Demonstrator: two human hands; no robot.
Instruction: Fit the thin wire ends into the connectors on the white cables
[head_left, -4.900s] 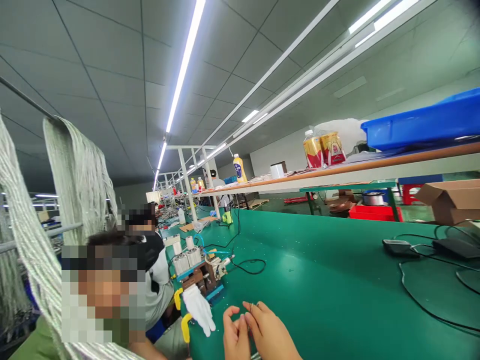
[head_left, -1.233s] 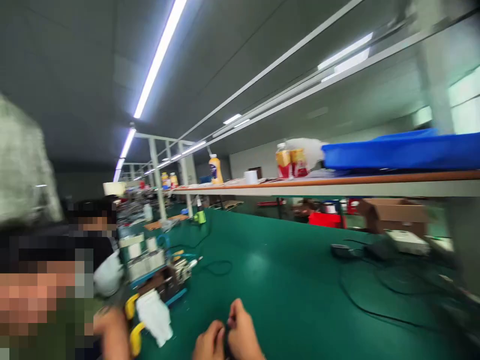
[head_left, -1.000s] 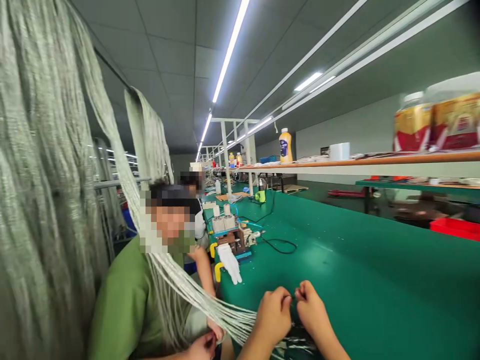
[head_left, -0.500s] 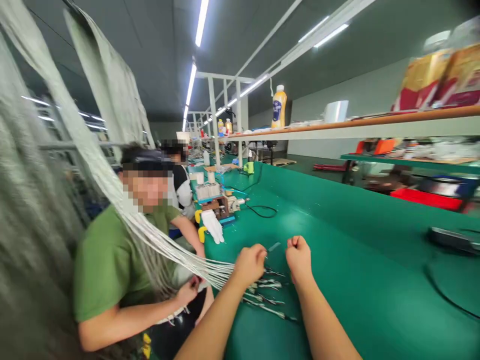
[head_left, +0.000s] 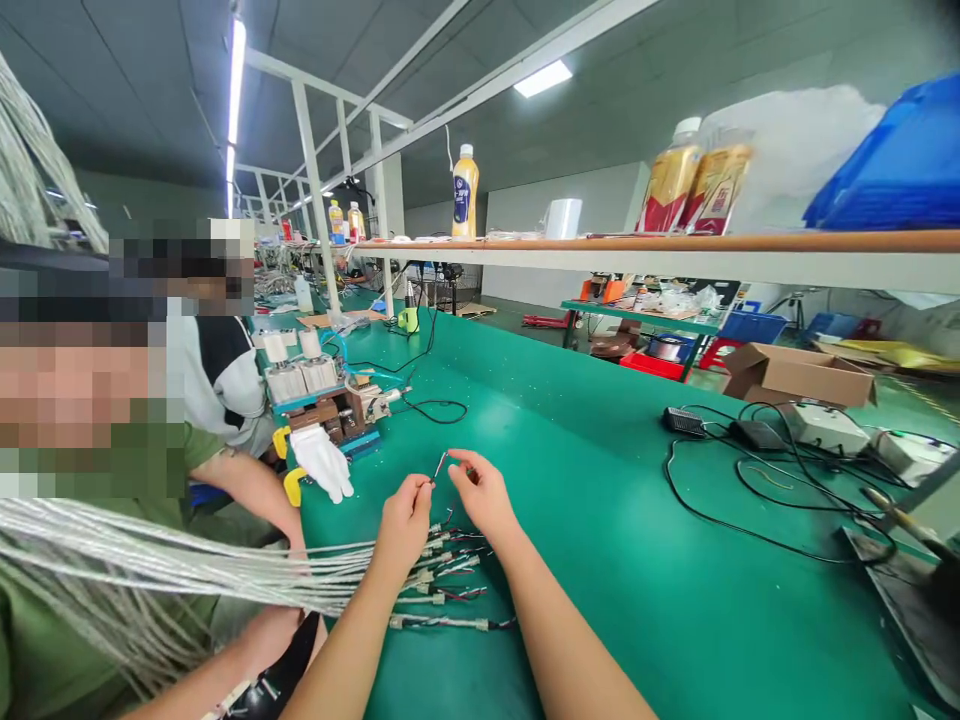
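Poking up from the left hand (head_left: 406,512), here's a thin wire end (head_left: 439,465), pinched between thumb and finger just above the green counter (head_left: 615,520). The right hand (head_left: 480,488) is right beside its tip, fingers curled and narrow; whether they touch it, I can't tell. Below the hands, more stripped cable ends (head_left: 450,572) fan out on the counter, and their pale cables (head_left: 247,578) sweep in from the left, past a person in a green shirt (head_left: 210,450). Over on the left, a white glove (head_left: 322,462) lies at the near side of a small machine (head_left: 322,400). Black cords (head_left: 671,488) loop on the right, and beyond, a yellow bottle (head_left: 465,195) stands upright on the long shelf (head_left: 600,245).
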